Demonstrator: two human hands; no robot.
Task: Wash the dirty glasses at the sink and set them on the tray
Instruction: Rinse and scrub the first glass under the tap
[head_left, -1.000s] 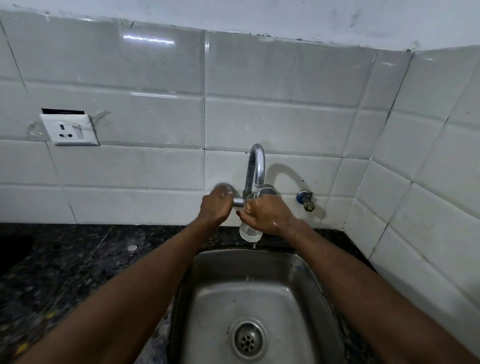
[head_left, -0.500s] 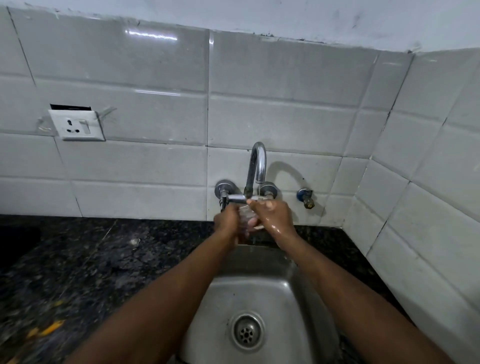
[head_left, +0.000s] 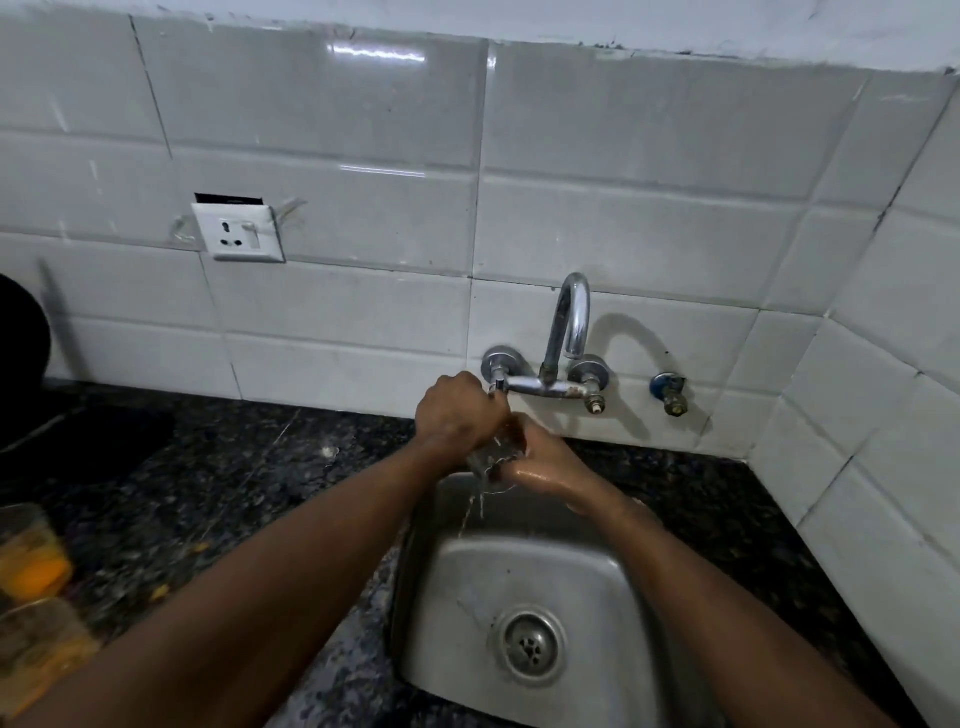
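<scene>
The left hand (head_left: 460, 415) is curled over the top of a small clear glass (head_left: 488, 458). The right hand (head_left: 543, 462), wet and shiny, wraps it from beneath and the side, so both hands hold it between them. How the fingers lie inside the grip is hidden. The glass seems tipped so that its water (head_left: 474, 506) runs straight down from under the hands into the steel sink (head_left: 457, 587). This looks like rinsing and emptying, and it keeps the spill off the counter.

Just above the left knuckles sits the left tap handle (head_left: 497, 383), close enough to bump. The curved spout (head_left: 569, 322) rises beyond the hands, with no stream showing at its mouth. Past the right hand on the tiled wall is a blue-capped valve (head_left: 670, 392).

Below both wrists lies the drain (head_left: 529, 644). Far out beyond the left forearm, on the dark granite counter (head_left: 234, 467), stand two blurred glasses with orange residue (head_left: 31, 569), probably waiting to be washed. High beyond the left hand is a wall socket (head_left: 239, 231), well apart from the splashing. The tray is not in view.
</scene>
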